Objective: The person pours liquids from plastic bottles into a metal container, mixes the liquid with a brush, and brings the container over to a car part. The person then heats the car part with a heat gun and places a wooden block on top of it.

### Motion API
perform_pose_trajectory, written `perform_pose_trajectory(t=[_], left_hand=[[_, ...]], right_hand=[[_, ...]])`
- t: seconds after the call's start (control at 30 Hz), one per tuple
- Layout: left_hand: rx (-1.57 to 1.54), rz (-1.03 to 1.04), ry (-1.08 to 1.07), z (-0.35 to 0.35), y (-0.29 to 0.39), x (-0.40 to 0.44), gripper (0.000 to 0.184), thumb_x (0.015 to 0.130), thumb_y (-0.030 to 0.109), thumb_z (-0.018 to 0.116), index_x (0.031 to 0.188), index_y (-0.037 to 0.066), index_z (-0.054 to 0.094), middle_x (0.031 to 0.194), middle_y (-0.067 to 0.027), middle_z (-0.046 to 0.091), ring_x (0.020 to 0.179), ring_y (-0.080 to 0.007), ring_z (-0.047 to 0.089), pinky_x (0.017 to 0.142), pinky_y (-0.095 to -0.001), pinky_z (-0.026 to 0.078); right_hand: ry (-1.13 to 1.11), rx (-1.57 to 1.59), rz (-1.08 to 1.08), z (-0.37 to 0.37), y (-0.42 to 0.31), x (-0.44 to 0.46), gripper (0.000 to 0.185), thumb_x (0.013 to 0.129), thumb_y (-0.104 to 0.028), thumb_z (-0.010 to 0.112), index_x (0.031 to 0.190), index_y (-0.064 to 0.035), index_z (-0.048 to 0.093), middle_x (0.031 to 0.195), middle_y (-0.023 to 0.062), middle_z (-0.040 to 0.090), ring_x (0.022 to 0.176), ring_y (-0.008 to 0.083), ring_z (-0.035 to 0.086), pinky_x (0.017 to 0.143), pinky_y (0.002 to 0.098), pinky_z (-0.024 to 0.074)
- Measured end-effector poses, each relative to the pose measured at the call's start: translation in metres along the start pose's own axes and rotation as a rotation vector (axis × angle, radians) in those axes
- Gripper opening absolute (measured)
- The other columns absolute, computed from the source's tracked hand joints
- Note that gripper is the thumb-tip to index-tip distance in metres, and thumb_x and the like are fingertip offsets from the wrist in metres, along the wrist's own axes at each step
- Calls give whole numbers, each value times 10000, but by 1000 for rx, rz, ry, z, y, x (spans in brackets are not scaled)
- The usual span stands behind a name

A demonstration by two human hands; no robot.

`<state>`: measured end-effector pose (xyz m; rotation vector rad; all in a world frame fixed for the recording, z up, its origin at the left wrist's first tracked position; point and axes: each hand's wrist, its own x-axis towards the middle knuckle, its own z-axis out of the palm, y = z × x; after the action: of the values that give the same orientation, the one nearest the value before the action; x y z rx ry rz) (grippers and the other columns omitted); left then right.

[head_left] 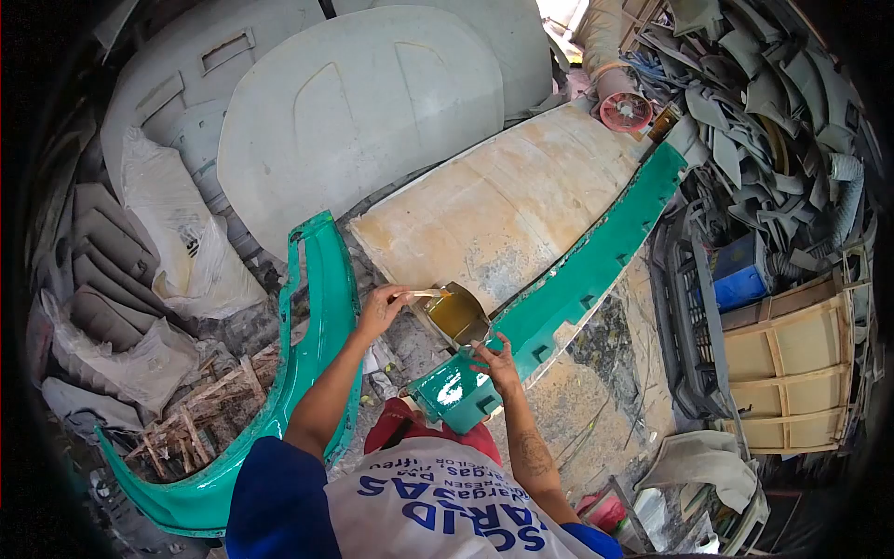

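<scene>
My left hand [380,309] is closed around the pale handle of a brush [428,293]. The brush lies across the left rim of a cut-open container [480,328] with amber liquid [454,315] inside. My right hand [498,366] is at the container's near right corner, its fingers seemingly gripping the edge; the exact contact is partly hidden. Just under that hand is the near end of a long, glossy green molded panel [568,289], which runs away to the upper right. A second, curved green molded piece [321,317] stands to the left of my left arm.
A stained, pale flat panel [503,205] lies beyond the container. Large grey molded shells [363,112] lean at the back. Grey parts are piled [745,112] at the right, near a red-rimmed fan [625,112], a blue box [740,270] and a wood-framed panel [787,373]. Plastic-wrapped pieces [186,233] stand left.
</scene>
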<state>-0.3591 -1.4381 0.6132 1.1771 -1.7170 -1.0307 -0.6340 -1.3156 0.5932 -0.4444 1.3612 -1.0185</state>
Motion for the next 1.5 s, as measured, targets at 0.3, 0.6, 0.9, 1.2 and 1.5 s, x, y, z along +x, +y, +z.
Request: perform_pose_trajectory(t=[0.3, 0.6, 0.9, 1.2, 1.5], left_hand=[[58, -32, 176, 27, 38, -58, 215, 865, 138, 630, 1016, -14, 647, 828, -160, 608, 726, -298, 603, 645, -363, 472], [137, -18, 68, 21, 28, -82, 192, 857, 71, 607, 1021, -28, 612, 876, -179, 596, 762, -354, 590, 659, -401, 476], [230, 48, 99, 3, 33, -81, 202, 864, 144, 622, 1009, 6, 651, 822, -133, 604, 728, -263, 595, 631, -346, 462], [-277, -429, 347, 22, 13, -86, 302, 895, 294, 622, 824, 2, 644, 562, -49, 488, 471, -122, 460, 437, -285, 360], [-642, -786, 309, 51, 0, -93, 310, 888, 292, 634, 734, 24, 613, 535, -19, 504, 421, -109, 450, 393, -260, 391]], right_hand=[[-6, -7, -3, -1, 0, 1, 890, 775, -204, 770, 1410, -99, 155, 1134, 201, 497, 931, 273, 592, 704, 398, 574], [-4, -19, 2, -2, 3, 4, 869, 764, -199, 783, 1392, -113, 189, 1105, 171, 510, 901, 247, 594, 692, 391, 570], [-10, -45, -1, -2, 1, 5, 880, 759, -192, 786, 1388, -111, 176, 1095, 170, 519, 902, 250, 600, 689, 387, 574], [-31, -31, 6, -1, -4, 2, 895, 746, -202, 797, 1385, -98, 178, 1128, 187, 501, 922, 270, 595, 701, 393, 580], [-17, -45, 20, -3, -3, 5, 904, 741, -207, 803, 1388, -90, 183, 1150, 198, 492, 933, 282, 593, 696, 394, 577]])
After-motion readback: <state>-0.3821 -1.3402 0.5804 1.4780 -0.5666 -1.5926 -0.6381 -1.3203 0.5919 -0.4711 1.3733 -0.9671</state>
